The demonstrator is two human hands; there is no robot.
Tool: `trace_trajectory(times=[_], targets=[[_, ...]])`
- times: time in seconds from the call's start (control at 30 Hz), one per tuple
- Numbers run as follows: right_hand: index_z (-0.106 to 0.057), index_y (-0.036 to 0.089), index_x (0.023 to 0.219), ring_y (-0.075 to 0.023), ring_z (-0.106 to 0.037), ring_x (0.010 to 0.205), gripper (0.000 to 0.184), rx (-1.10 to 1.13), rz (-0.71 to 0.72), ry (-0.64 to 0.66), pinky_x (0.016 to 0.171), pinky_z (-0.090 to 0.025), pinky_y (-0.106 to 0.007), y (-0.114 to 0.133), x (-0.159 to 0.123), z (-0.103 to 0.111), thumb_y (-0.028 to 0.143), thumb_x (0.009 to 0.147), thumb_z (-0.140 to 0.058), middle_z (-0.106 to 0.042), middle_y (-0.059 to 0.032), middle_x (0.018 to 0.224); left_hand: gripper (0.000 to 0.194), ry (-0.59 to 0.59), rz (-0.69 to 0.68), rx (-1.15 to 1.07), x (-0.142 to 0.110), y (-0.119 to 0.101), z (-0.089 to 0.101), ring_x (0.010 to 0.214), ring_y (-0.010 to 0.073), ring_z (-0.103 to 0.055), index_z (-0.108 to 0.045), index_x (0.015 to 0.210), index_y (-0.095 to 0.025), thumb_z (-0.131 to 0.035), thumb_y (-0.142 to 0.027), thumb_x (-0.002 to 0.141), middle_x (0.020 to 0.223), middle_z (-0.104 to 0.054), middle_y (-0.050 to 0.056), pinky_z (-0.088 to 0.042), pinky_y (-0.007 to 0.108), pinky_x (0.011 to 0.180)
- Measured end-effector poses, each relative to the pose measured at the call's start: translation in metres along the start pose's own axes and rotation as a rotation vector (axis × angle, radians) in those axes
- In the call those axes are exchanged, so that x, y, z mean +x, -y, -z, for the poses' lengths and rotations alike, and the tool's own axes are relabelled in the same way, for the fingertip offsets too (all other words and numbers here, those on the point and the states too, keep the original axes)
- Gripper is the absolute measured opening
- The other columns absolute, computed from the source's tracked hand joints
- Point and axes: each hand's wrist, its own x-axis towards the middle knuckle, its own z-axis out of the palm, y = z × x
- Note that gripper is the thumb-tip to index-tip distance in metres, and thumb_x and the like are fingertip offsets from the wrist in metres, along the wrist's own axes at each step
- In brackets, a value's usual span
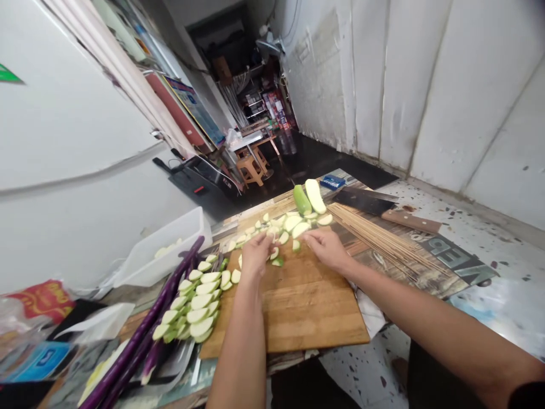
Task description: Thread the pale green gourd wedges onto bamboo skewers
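My left hand (256, 254) is over the wooden cutting board (298, 312), its fingers closed on a pale slice (272, 232) of a green-skinned vegetable that looks like zucchini. To its right, my right hand (327, 248) is closed in a pinch by a larger cut slice (300, 229); what sits between its fingertips is too small to make out. Loose slices (293, 221) are scattered along the board's far side. Behind them lie two big halves of the vegetable (315, 196). Left of the board, many slices (200, 307) are piled in overlapping rows.
Thin bamboo skewers (378, 241) lie right of the board, beside a cleaver (411, 220) with a wooden handle. A blue box (332, 181) is at the table's far edge. Long purple eggplants (140, 335) and a white plastic tub (166, 264) are on the left. A wall (404, 85) runs along the right.
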Motion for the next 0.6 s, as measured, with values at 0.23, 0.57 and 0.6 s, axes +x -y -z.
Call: trace_trajectory(times=[0.23,0.57,0.6], targets=[[-0.066,0.019,0.074,-0.0148,-0.055,0.06,0.022,-0.036,0.131,0.2,0.058,-0.04,-0.022,0.002,-0.018,-0.012,0.025,0.081,-0.046,-0.064,-0.0008,0.065,0.007,-0.028,0.229,-0.615,0.029,-0.008,0.021,0.042,0.0016,-0.045,-0.053,0.073,-0.013,-0.053,-0.017,0.079,0.08,-0.064,0.007,-0.034,0.011,0.036],[-0.067,0.019,0.084,-0.0178,-0.061,0.072,0.025,-0.159,0.12,0.299,0.064,-0.044,-0.024,0.0,-0.021,-0.014,0.026,0.084,-0.043,-0.068,-0.0034,0.082,0.004,-0.159,0.207,-0.779,0.031,-0.001,0.034,0.089,0.0227,-0.063,-0.05,0.079,-0.009,-0.048,-0.006,0.08,0.086,-0.064,0.016,-0.053,0.031,0.073],[-0.067,0.019,0.085,-0.0182,-0.061,0.073,0.025,-0.164,0.121,0.302,0.065,-0.044,-0.025,0.0,-0.021,-0.014,0.026,0.084,-0.043,-0.068,-0.0032,0.083,0.004,-0.177,0.218,-0.778,0.032,0.0,0.035,0.089,0.0232,-0.063,-0.05,0.079,-0.01,-0.049,-0.006,0.079,0.086,-0.064,0.016,-0.053,0.031,0.073]])
